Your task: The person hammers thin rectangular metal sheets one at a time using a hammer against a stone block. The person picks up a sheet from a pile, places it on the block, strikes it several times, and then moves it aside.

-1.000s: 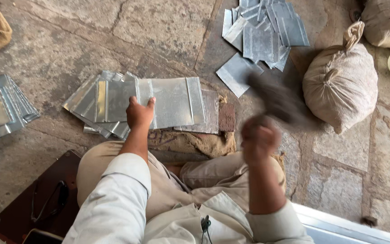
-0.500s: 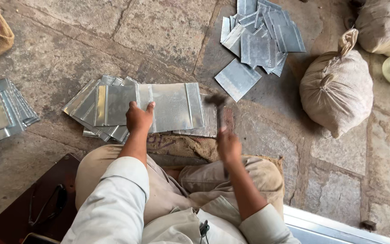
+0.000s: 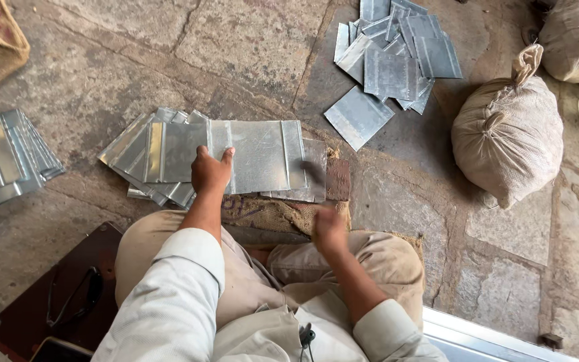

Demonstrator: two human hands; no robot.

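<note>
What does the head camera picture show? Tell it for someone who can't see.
A seated person's left hand presses a metal sheet on a stack, while the blurred right hand swings a hammer at it. More sheets and a tied sack lie on the stone floor.

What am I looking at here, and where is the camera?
The camera sits on a seated person's head, looking down at their own two bare hands. The left hand presses flat on a shiny grey ribbed metal sheet atop a fanned stack on the stone floor. The right hand is blurred, gripping a dark tool I cannot identify. More grey metal sheets lie scattered ahead, beside a tied beige cloth sack. Dark spectacles rest on a brown board.
</note>
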